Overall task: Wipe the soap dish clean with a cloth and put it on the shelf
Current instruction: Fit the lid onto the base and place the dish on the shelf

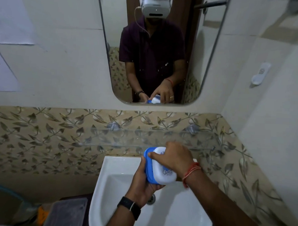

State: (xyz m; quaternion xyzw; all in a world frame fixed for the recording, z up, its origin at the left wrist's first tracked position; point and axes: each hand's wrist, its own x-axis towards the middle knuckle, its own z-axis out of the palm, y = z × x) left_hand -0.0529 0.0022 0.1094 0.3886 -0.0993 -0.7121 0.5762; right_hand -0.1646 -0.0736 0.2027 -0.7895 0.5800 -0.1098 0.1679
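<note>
Blue soap dish (149,172) — gripped by left hand (142,184) and right hand (173,157) — hangs just below glass shelf (110,137).

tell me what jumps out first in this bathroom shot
A blue and white soap dish is held centre frame above the white sink, the left hand holding it from below and the right hand gripping its top. Just behind runs a clear glass shelf, and higher up a mirror reflects a white headset.

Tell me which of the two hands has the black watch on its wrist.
The left hand, cupping the blue soap dish over the sink. The right hand, gripping the white piece, wears a red thread instead.
</note>
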